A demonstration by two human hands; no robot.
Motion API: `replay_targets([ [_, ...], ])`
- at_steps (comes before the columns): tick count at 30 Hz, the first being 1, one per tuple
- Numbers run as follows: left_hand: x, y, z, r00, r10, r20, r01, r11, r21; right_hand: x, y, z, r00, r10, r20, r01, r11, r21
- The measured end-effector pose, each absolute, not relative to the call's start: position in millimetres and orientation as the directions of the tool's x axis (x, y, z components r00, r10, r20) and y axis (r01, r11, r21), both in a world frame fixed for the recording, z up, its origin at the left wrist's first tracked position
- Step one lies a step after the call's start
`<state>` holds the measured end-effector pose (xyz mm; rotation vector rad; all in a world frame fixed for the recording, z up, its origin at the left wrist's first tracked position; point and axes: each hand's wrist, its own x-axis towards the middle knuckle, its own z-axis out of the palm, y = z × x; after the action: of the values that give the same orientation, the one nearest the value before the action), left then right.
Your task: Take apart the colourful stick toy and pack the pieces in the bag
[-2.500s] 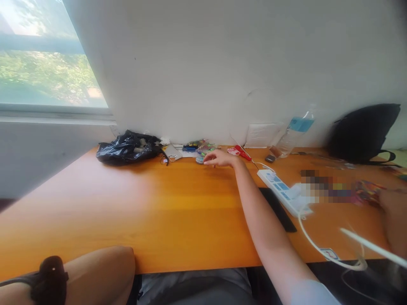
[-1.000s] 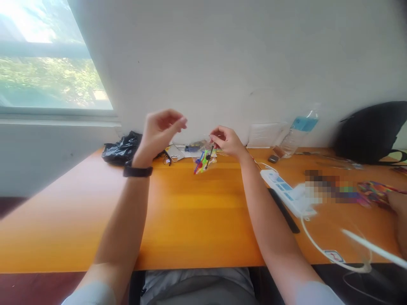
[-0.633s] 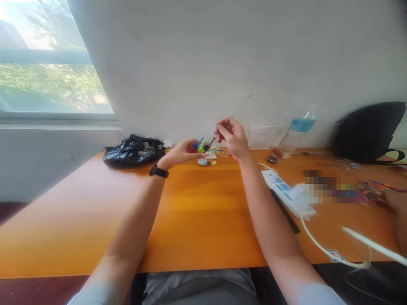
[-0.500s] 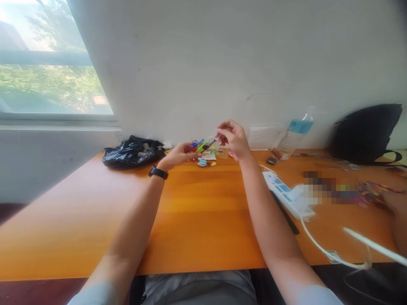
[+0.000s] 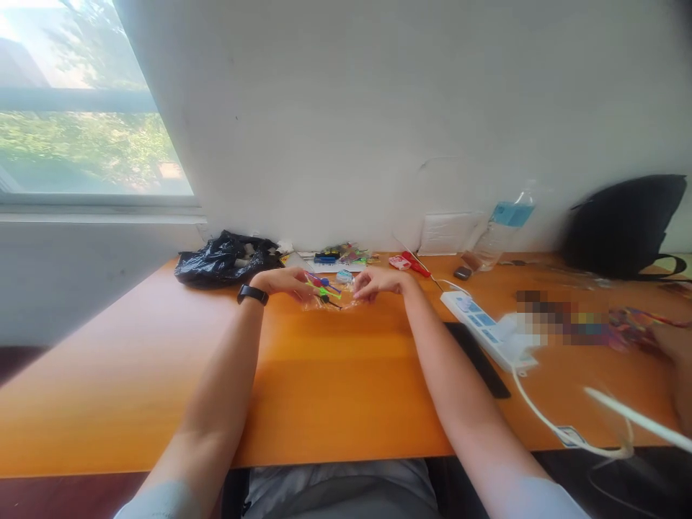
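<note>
My left hand [image 5: 285, 281], with a black band on its wrist, grips a small clear plastic bag [image 5: 349, 304] by its left side. Inside or against the bag lie thin colourful plastic pieces [image 5: 327, 288] in blue, green, red and black; their exact kind is too small to tell. At the bag's right side, my right hand [image 5: 378, 282] has its fingers pinched together on the clear film. Both hands are low over the far part of the table [image 5: 335, 389]. Just behind the bag is a small pale blue-and-white item [image 5: 344, 277].
A black plastic bag [image 5: 227, 259] lies at the back left. Small coloured packets [image 5: 349, 254] and a red-handled tool [image 5: 415, 264] lie along the wall. On the right are a white power strip [image 5: 481, 324], a bottle [image 5: 505, 223], a black backpack [image 5: 621, 227] and another person's hand [image 5: 667, 342].
Both hands have come down and nearer, the left also shifting left. My right hand, earlier raised beside the bag, now pinches its right side.
</note>
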<state>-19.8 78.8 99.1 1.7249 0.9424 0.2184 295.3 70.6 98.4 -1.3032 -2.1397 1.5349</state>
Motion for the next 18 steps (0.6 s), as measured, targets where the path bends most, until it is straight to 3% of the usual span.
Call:
replay_targets([
  [6, -16, 85, 95, 0.632, 0.699, -0.335, 0.573, -0.131, 0.809, 295, 78, 76, -0.588, 0.611, -0.529, 0.691, 0.04, -0.722],
  [12, -11, 78, 114, 0.738, 0.625, -0.253, 0.515, -0.279, 0.811, 293, 77, 82, -0.579, 0.685, -0.442, 0.716, 0.168, -0.677],
  [16, -2, 66, 131, 0.743, 0.665, -0.07, 0.481, -0.458, 0.748, 287, 72, 93, -0.61, 0.649, -0.455, 0.73, 0.237, -0.641],
  [18, 2, 61, 138, 0.707, 0.707, -0.002, 0.504, -0.502, 0.703, 281, 68, 105, -0.588, 0.687, -0.427, 0.762, 0.294, -0.577],
])
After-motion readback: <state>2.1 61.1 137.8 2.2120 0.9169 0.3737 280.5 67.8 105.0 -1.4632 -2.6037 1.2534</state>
